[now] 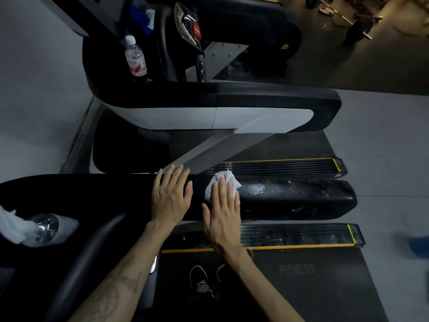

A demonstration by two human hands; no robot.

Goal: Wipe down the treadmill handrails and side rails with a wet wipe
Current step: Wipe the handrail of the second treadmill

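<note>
Now right hand (222, 212) presses wipe (222, 182) on handrail (290, 194).

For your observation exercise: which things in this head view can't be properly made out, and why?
- Wet wipe: mostly covered by the right hand.
- Blue object: blurred, cut off by the right edge.
- Bottle label: too small to read.
- Barbell: dim, distant.

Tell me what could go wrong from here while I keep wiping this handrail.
The handrail right of the wipe glistens with droplets, so the right hand pressing flat on the wipe could skid. The left hand lies flat on the rail too, so leaning on it gives little hold if it reaches the wet part. The wipe is bunched under the fingers and may streak rather than clean.
</note>
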